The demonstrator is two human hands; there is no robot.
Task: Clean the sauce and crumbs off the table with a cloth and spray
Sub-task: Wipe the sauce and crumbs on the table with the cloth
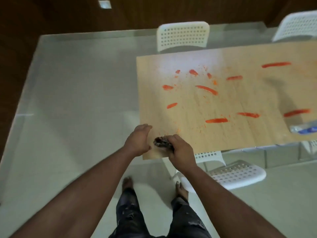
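Although no writing is legible on the blurred blue-and-clear pack lying at the table edge, red sauce streaks are showing plainly. Right hand is gripping a dark crumpled cloth at the near corner; left hand is hovering beside it, fingers relaxed and holding nothing.

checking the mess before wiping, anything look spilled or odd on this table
Yes: red sauce streaks and orange crumbs are smeared across the wooden table, none wiped yet. The right hand grips a dark cloth at the near corner.
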